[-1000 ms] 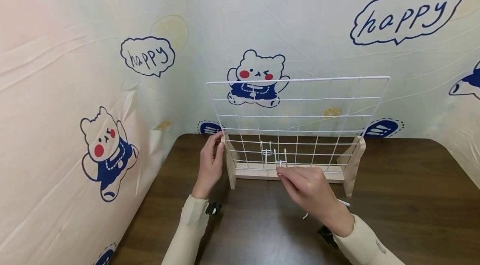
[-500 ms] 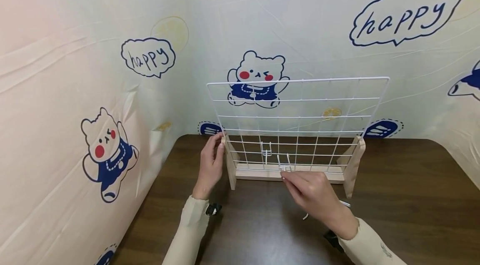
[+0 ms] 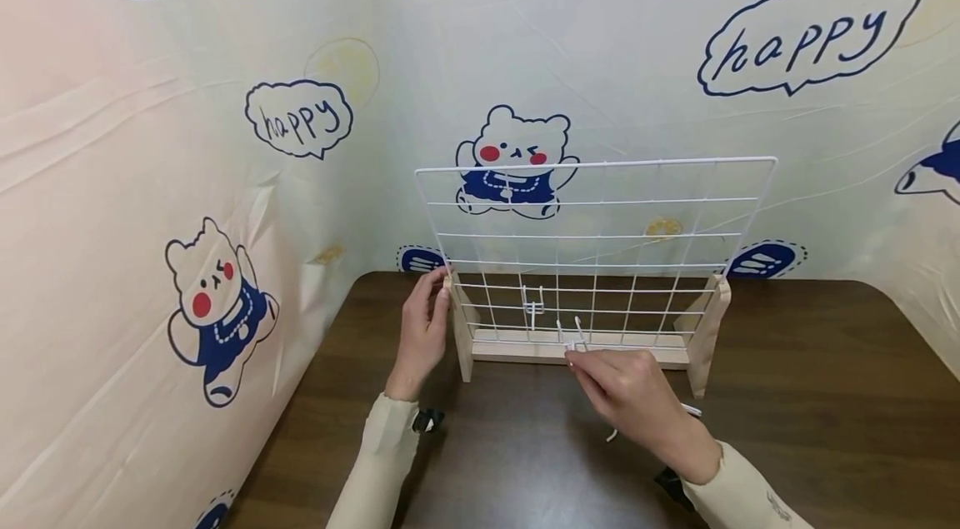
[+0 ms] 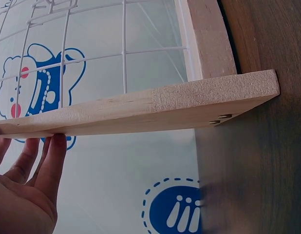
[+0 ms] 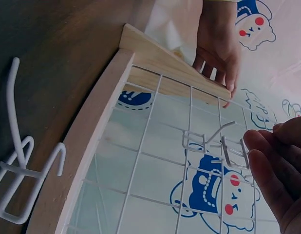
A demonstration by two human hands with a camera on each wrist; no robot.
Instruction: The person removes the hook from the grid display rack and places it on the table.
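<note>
My right hand [image 3: 622, 387] pinches a white wire hook [image 3: 572, 339] between thumb and fingertips, low in front of the white wire grid [image 3: 600, 234]. In the right wrist view, that hook [image 5: 234, 155] overlaps the grid beside the fingertips. A second white hook [image 3: 533, 307] hangs on the grid just to its left. My left hand [image 3: 422, 329] holds the left wooden side panel [image 3: 461, 337] of the stand near its top. The left wrist view shows fingertips [image 4: 55, 146] against the panel's outer face, with the thumb mostly out of frame.
Another white wire hook [image 5: 24, 180] lies on the dark wooden table [image 3: 480, 446], partly behind my right hand in the head view. A wooden base bar [image 3: 517, 351] joins the left panel to the right side panel [image 3: 708, 346]. Printed cloth [image 3: 637, 37] surrounds the table.
My right hand has moved the hook a little right and down, toward me. The left hand keeps its place on the side panel.
</note>
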